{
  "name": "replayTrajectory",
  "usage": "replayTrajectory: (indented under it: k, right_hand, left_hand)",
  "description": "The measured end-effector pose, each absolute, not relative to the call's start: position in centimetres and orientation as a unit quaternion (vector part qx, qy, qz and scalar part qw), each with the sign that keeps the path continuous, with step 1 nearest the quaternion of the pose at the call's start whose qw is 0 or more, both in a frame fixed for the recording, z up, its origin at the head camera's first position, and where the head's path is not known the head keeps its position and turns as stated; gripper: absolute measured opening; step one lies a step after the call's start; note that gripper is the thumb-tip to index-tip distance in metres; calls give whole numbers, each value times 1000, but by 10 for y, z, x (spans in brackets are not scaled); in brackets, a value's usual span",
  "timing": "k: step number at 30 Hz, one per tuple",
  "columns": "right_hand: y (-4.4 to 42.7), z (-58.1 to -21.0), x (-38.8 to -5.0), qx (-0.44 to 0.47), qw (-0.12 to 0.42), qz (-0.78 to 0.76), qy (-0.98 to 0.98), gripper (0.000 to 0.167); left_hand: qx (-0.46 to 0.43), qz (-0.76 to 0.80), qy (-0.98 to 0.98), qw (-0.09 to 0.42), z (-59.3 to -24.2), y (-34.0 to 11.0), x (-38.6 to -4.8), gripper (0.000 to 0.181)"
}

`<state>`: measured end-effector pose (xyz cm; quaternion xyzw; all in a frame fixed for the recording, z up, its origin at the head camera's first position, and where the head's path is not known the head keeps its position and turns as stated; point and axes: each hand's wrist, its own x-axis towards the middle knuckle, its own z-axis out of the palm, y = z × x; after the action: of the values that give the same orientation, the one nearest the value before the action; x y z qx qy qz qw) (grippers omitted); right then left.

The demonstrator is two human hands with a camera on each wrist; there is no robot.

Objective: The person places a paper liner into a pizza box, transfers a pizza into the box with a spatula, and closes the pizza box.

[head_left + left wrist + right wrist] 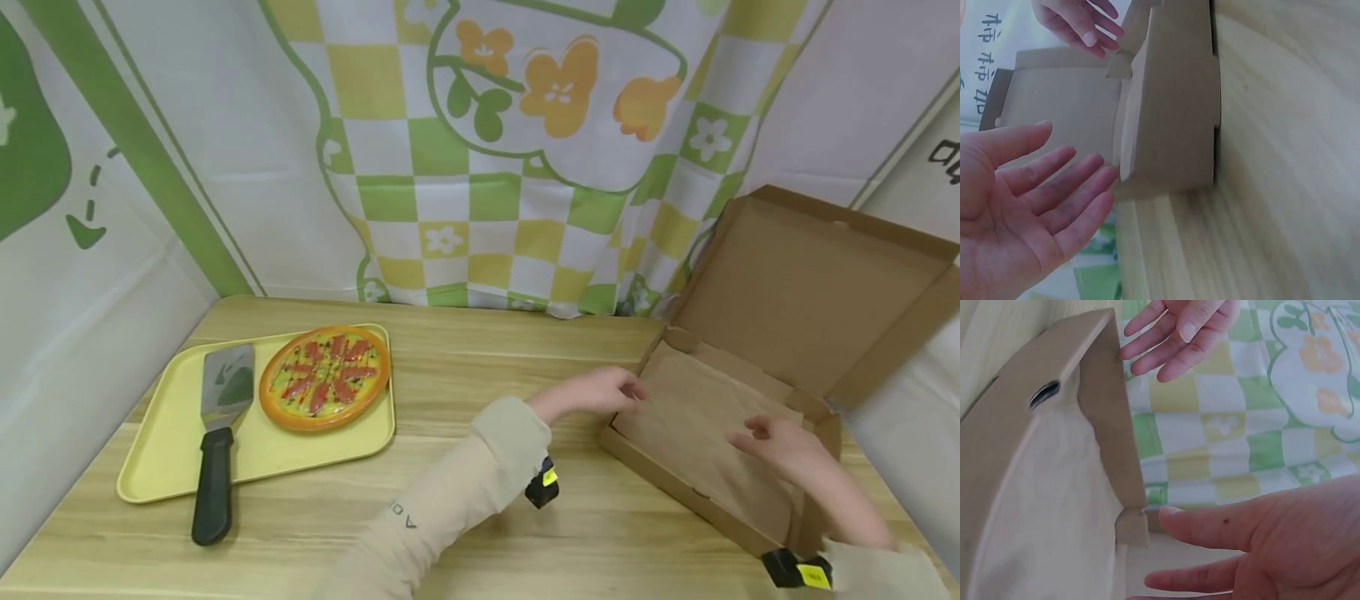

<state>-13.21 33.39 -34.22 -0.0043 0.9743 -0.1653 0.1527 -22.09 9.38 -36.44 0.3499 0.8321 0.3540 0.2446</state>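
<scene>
An open cardboard pizza box lies at the right, its lid raised at the back and brown paper lining its base. The left hand hovers at the box's left edge; in the left wrist view that hand has its palm up, fingers spread and holding nothing. Over the right part of the paper is the right hand, and the right wrist view shows this hand with fingers extended and nothing held.
A yellow tray at the left bears a toy-like pizza and a metal spatula whose black handle overhangs the front rim. A patterned curtain hangs behind the wooden table.
</scene>
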Motion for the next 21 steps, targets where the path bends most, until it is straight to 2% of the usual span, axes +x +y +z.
replayTrajectory:
  k: [9, 16, 21]
  right_hand:
    - [306, -331, -140, -41, 137, -168, 975, 58]
    - [279, -322, -144, -49, 137, -156, 977, 62]
    - [263, -320, -146, -65, 119, -166, 977, 57]
  left_hand:
    - [340, 365, 837, 226, -360, 54, -225, 27]
    - [346, 325, 860, 188, -354, 22, -224, 29]
    - [353, 320, 862, 174, -353, 3, -223, 29]
